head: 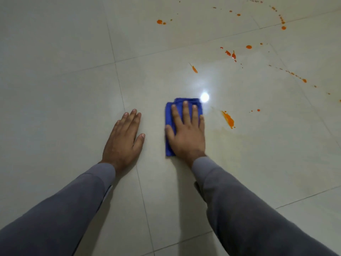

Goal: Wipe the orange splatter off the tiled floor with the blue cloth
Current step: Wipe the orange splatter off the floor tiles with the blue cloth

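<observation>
A folded blue cloth lies flat on the pale tiled floor. My right hand presses down on it with straight, spread fingers and covers most of it. My left hand rests flat on the bare tile to the left of the cloth, fingers straight. An orange streak sits just right of the cloth. More orange splatter dots the floor further away, spreading to the upper right and far right. A faint smeared film shows on the tile near the streak.
Dark grout lines cross the glossy tiles. A bright light reflection glares just beyond the cloth's far right corner. Grey sleeves cover both forearms.
</observation>
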